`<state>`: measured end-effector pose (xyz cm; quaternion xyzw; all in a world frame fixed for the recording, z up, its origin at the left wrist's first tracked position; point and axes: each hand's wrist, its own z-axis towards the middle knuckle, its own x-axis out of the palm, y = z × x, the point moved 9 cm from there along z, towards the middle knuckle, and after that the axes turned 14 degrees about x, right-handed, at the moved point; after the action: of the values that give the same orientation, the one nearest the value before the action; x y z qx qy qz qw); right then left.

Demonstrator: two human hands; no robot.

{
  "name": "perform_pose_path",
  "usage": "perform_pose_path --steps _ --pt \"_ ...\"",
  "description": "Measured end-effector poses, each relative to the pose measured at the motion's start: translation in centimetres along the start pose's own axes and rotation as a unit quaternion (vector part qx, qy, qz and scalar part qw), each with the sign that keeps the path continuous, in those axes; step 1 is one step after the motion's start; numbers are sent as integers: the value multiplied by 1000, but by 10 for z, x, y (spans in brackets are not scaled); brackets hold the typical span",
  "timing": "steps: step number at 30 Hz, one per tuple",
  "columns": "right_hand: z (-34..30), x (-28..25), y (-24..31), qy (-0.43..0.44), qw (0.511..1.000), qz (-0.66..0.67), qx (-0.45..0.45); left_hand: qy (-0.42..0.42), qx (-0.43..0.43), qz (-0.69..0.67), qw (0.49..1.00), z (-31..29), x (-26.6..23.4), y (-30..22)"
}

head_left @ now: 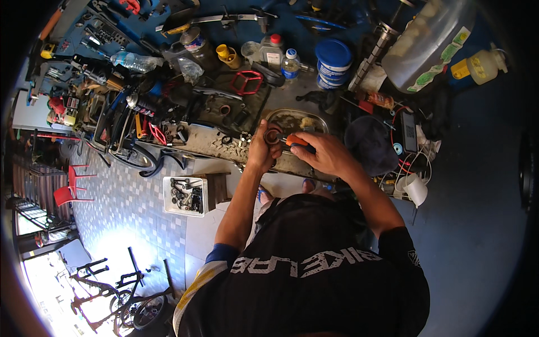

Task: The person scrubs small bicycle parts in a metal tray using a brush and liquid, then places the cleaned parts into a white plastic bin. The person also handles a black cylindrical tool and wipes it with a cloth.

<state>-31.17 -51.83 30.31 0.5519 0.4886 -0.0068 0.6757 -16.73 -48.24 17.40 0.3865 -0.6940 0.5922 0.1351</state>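
At the front edge of the cluttered workbench [216,147], my left hand [263,150] is closed around a small brownish ring-shaped part [273,136]. My right hand [327,153] grips a tool by its orange-and-black handle [298,142]. The tool's working end points at the ring and meets it or comes very close; its exact kind is hard to make out. Just beyond both hands lies a shallow metal tray [324,122] with murky contents and a yellowish lump. To the left of my left hand, several small metal pieces [229,147] are scattered on the bench.
A red pedal-like frame [246,82], bottles [290,64] and a blue-lidded tub [333,59] stand farther back. Right of my right hand lies a dark cloth [370,145], near a phone [409,132] and cables. Below the bench's left part is a white crate [186,196] of parts.
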Motion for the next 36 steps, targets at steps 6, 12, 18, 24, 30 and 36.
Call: perform_pose_path --steps 6,12,18,24,30,36 --pt "9 5 4 21 1000 -12 -5 -9 2 7 1000 -5 -2 -3" --pt "8 -4 -5 -3 999 39 32 -47 24 30 998 -7 -13 -17" --pt "-42 -40 -61 -145 981 -49 119 -73 265 355 893 -10 -75 -128" --pt "-108 13 -141 -58 920 -198 332 -69 279 695 659 18 -116 -168" --pt "-113 30 -145 -123 898 -268 328 -20 242 752 612 46 -130 -137" --pt "-102 16 -108 -208 920 -254 213 -78 359 673 642 21 -104 -167"
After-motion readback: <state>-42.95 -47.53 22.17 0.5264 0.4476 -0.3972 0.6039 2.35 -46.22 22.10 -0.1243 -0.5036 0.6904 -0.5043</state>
